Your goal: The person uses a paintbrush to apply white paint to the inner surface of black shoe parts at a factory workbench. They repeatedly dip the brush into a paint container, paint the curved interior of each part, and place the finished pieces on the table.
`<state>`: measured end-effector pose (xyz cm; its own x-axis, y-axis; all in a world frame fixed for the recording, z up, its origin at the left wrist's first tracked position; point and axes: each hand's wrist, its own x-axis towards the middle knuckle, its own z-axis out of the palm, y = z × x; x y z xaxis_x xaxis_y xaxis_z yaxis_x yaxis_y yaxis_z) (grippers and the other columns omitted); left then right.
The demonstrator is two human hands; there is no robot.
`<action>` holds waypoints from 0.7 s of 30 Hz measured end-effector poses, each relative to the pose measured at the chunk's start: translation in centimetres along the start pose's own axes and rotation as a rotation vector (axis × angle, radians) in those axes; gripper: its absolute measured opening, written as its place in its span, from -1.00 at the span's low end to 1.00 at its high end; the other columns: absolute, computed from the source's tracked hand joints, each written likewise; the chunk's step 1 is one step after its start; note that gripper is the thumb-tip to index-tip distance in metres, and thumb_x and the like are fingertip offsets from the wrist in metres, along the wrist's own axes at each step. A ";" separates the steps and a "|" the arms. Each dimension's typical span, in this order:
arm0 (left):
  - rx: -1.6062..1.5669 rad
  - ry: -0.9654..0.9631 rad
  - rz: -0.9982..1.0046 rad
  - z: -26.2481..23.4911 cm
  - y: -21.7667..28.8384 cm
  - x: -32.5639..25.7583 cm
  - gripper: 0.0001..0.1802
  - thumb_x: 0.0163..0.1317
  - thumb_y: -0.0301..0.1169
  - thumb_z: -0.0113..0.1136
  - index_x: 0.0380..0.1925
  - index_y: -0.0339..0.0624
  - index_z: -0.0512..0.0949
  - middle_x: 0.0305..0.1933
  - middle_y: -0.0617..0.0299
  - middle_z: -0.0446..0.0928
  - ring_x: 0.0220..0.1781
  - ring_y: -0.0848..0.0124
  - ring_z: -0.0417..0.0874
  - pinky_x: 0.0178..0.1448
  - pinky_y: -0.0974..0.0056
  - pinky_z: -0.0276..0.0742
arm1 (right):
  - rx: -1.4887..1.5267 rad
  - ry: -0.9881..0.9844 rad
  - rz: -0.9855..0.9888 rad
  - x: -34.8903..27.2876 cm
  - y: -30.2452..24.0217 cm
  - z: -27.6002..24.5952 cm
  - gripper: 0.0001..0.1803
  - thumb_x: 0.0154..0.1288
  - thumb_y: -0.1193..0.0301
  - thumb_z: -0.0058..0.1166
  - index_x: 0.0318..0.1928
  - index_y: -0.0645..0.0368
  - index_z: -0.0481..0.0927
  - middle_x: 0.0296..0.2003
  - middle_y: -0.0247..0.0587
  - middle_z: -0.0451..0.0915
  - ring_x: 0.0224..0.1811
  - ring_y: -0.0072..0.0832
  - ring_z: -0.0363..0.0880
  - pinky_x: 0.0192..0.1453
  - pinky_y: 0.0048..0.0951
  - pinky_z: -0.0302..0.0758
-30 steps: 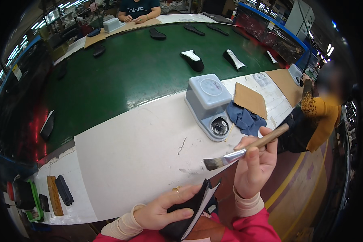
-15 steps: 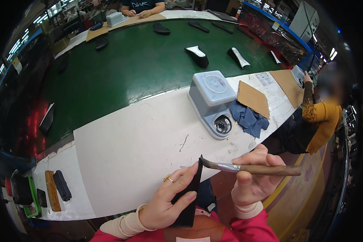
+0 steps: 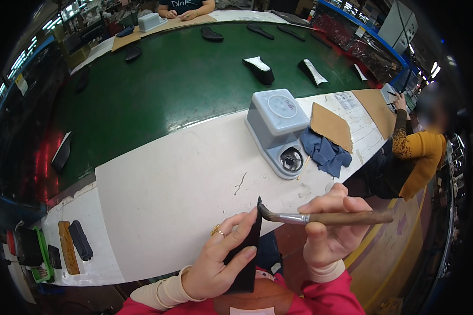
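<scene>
My left hand [image 3: 210, 265] grips a narrow black shoe sole [image 3: 243, 275], fingers on one side and thumb on the other, held edge-up close to my body. The fingers hide part of it. In my right hand [image 3: 326, 244] is a paintbrush [image 3: 344, 218] with a brown wooden handle and a metal ferrule, pinched between thumb and fingers. Its dark bristles bend upward against the top end of the sole. Beyond them on the table stands a pale blue plastic pot [image 3: 277, 118] with a round opening [image 3: 290, 159] that looks dark and wet inside.
A blue cloth [image 3: 326, 153] and cardboard piece [image 3: 331, 126] lie right of the pot. White sheeting [image 3: 163, 199] covers the table. Black soles, such as one with a white top [image 3: 260, 71], lie on the green belt [image 3: 157, 94]. A co-worker in yellow [image 3: 423, 152] sits right; another person [image 3: 186, 9] works opposite.
The brush has shifted slightly left, and its bristles now press and bend more against the sole's tip. The left hand stays nearly still. The co-worker's hand on the right has moved a little.
</scene>
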<state>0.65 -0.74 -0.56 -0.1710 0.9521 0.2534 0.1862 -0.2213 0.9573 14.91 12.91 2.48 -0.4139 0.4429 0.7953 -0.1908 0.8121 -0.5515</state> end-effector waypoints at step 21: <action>-0.021 0.026 0.009 0.1 0.4 0.1 -0.38 0.19 -0.58 0.03 0.29 -0.22 0.20 0.18 -0.08 0.25 0.12 0.18 0.37 0.23 0.29 0.20 | 0.019 0.027 -0.022 1.0 0.1 0.2 -0.42 0.14 0.44 0.22 0.09 0.09 0.17 -0.40 -0.13 0.64 -0.52 -0.62 0.45 -0.06 -0.29 0.11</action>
<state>0.78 -0.74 -0.17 -0.1943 0.9444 0.2651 0.1671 -0.2344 0.9577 14.24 13.39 3.17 -0.3855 0.4353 0.8136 -0.2162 0.8146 -0.5383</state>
